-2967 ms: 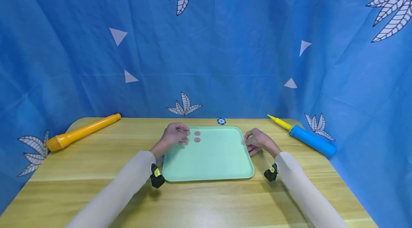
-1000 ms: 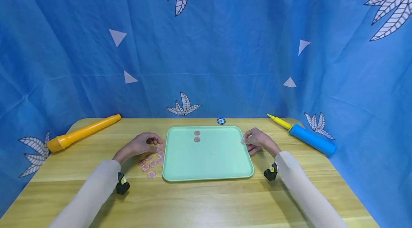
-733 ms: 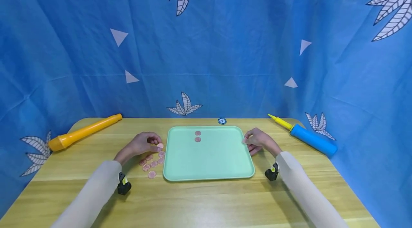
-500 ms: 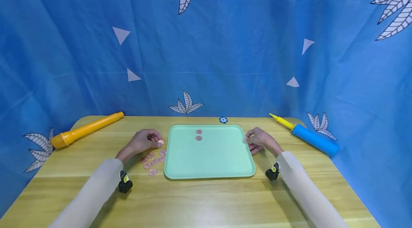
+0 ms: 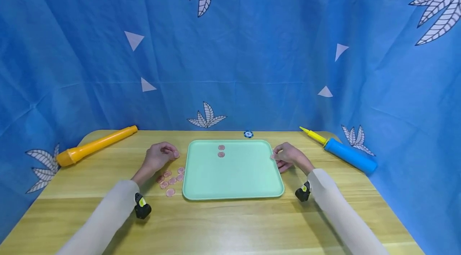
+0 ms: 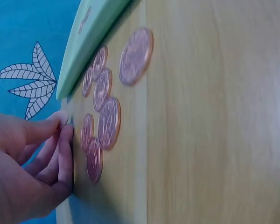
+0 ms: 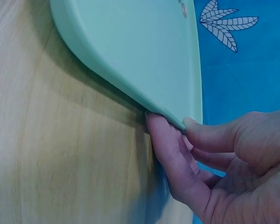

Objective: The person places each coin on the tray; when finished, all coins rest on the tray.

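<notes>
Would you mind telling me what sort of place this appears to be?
It looks like a staged tabletop recording spot, though I can't be certain: a patterned blue cloth hangs right behind the wood-grain table, and a small black device sits near the end of each sleeve.

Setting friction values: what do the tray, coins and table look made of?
Tray: probably plastic, matte to satin; uniform green, smooth rounded rim.
Coins: likely metal, coppery and fairly shiny, with glinting edges and relief-like marks; coated plastic can't be excluded.
Table: wood or wood-look laminate, slight sheen; pale grain and soft reflections.
</notes>
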Demonstrator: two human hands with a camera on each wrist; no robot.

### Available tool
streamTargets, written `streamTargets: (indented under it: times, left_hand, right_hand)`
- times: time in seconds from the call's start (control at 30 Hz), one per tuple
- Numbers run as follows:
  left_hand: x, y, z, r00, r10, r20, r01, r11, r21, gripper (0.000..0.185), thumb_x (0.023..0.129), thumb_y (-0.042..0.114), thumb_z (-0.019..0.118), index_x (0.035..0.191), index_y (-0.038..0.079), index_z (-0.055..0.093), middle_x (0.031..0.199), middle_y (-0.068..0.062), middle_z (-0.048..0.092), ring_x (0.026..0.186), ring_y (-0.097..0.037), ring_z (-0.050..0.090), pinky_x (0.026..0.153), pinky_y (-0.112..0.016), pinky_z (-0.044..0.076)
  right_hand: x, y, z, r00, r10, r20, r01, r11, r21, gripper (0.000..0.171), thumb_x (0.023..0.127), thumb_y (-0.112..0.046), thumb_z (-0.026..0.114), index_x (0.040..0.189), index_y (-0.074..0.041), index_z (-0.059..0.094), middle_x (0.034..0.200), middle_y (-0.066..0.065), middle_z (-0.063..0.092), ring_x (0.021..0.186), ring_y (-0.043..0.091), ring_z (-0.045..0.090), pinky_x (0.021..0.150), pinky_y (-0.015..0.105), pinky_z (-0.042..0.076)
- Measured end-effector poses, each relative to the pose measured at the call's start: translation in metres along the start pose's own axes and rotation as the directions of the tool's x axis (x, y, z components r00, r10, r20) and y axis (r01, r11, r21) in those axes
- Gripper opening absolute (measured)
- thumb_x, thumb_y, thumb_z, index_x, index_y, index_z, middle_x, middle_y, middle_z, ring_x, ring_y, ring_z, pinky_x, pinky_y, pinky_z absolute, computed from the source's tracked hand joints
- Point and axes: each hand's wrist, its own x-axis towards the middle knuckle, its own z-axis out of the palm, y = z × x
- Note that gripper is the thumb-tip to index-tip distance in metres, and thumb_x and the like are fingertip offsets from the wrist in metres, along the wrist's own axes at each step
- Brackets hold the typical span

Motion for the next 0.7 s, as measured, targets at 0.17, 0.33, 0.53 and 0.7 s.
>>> streamTargets:
  times: [0.17,0.33,0.53,0.7]
  left_hand:
    - [-0.003,0.002,-0.002,0.996,-0.085,0.016,0.087,0.972,-0.218,0.016,0.098,-0.004,0.065,0.112,-0.009,0.069,0.098,-0.021,0.076,0.078,-0.018,0.076,0.072,-0.031,0.064]
    - [-0.005,0.009,-0.002,0.993,-0.116,0.012,0.116,0.969,-0.220,0.017,0.099,0.001,0.068,0.113,-0.008,0.069,0.099,-0.021,0.076,0.079,-0.021,0.077,0.071,-0.033,0.065]
    - [-0.007,0.020,0.000,0.998,0.002,-0.064,-0.011,0.991,-0.135,0.017,0.100,0.007,0.071,0.113,-0.003,0.072,0.107,-0.022,0.074,0.081,-0.018,0.074,0.074,-0.033,0.064]
    - [-0.007,0.030,0.006,0.998,0.053,-0.025,-0.057,0.982,-0.181,0.022,0.098,0.012,0.074,0.114,-0.003,0.074,0.108,-0.018,0.076,0.084,-0.010,0.069,0.078,-0.034,0.064]
  right_hand:
    - [-0.001,-0.003,0.002,1.000,-0.004,0.001,0.004,1.000,-0.022,0.009,0.106,-0.005,0.060,0.106,0.004,0.060,0.072,0.008,0.064,0.062,0.016,0.067,0.067,0.039,0.065]
    - [-0.001,-0.002,0.001,1.000,0.008,-0.005,-0.008,1.000,-0.018,0.009,0.105,-0.005,0.060,0.108,0.004,0.060,0.073,0.008,0.063,0.063,0.016,0.066,0.068,0.040,0.065]
    - [-0.002,-0.002,0.000,1.000,0.011,-0.009,-0.011,1.000,-0.023,0.010,0.105,-0.005,0.060,0.109,0.004,0.060,0.071,0.008,0.062,0.062,0.014,0.067,0.068,0.040,0.065]
    - [-0.001,-0.002,-0.001,1.000,0.010,-0.004,-0.010,1.000,-0.015,0.008,0.106,-0.005,0.059,0.107,0.003,0.061,0.072,0.008,0.062,0.062,0.014,0.066,0.068,0.039,0.065]
